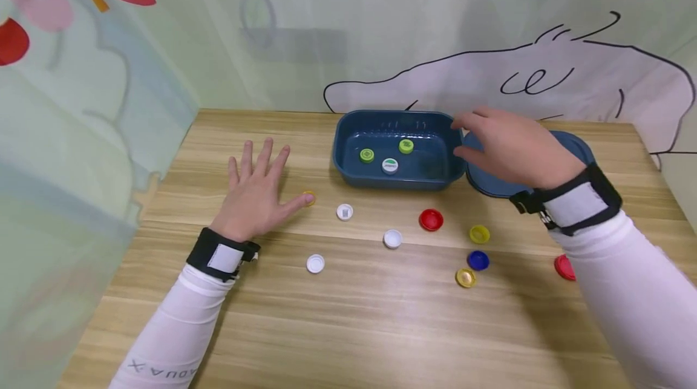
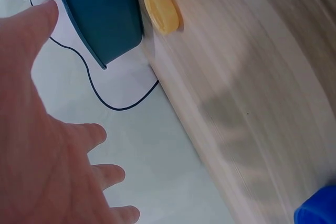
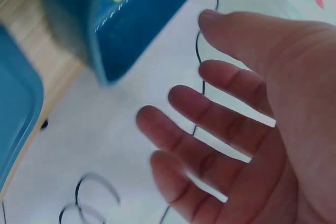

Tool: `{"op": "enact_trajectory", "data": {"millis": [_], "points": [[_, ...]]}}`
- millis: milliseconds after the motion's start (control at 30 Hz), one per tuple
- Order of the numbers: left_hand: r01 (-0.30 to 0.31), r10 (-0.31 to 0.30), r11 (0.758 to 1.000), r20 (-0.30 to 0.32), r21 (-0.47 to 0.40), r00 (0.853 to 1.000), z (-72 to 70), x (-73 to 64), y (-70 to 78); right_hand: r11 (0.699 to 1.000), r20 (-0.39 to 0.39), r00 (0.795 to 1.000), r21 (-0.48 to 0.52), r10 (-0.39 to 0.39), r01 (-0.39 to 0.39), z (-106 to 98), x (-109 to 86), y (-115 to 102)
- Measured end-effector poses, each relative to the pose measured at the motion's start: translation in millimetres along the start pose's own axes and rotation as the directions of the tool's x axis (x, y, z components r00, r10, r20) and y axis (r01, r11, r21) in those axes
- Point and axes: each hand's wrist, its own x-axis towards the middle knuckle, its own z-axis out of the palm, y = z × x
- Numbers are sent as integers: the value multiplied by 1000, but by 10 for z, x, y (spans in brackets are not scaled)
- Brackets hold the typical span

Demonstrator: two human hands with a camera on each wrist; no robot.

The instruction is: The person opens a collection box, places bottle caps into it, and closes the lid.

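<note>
My left hand hovers spread over the left of the table, holding nothing. Its thumb overlaps a yellow-orange bottle cap, mostly hidden in the head view. A blue cap shows at the corner of the left wrist view. At the right end of a dark blue box is my right hand, fingers loosely bent and apart, nothing between them. Two green caps and a white cap with a green mark lie inside the box.
Partly under the right hand lies a blue lid. Loose on the wooden table are several white caps, red caps, a yellow cap, a blue cap and a gold cap. A printed curtain hangs behind.
</note>
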Motion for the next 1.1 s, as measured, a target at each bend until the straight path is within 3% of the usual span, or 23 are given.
{"op": "enact_trajectory", "data": {"millis": [133, 300, 533, 700, 867, 1033, 1100], "points": [[5, -5, 1000, 2, 3, 1000, -22, 0, -26, 1000, -18, 999, 5, 31, -31, -45, -341, 140], [17, -17, 1000, 5, 3, 1000, -49, -5, -66, 987, 46, 986, 0, 160, -160, -29, -775, 314], [16, -16, 1000, 2, 14, 1000, -45, 2, -102, 963, 189, 944, -60, 269, -262, 174, -1325, 594], [13, -13, 1000, 5, 15, 1000, -30, 10, -89, 938, 292, 893, -49, 343, -344, 415, -1680, 804], [10, -10, 1000, 15, 17, 1000, -9, 16, -71, 919, 351, 856, -35, 380, -394, 640, -1925, 933], [7, -7, 1000, 15, 19, 1000, 12, 32, -56, 916, 353, 857, -1, 375, -400, 793, -2025, 976], [6, -6, 1000, 13, 17, 1000, 16, 35, -52, 921, 341, 866, 3, 365, -389, 824, -2037, 973]]}}
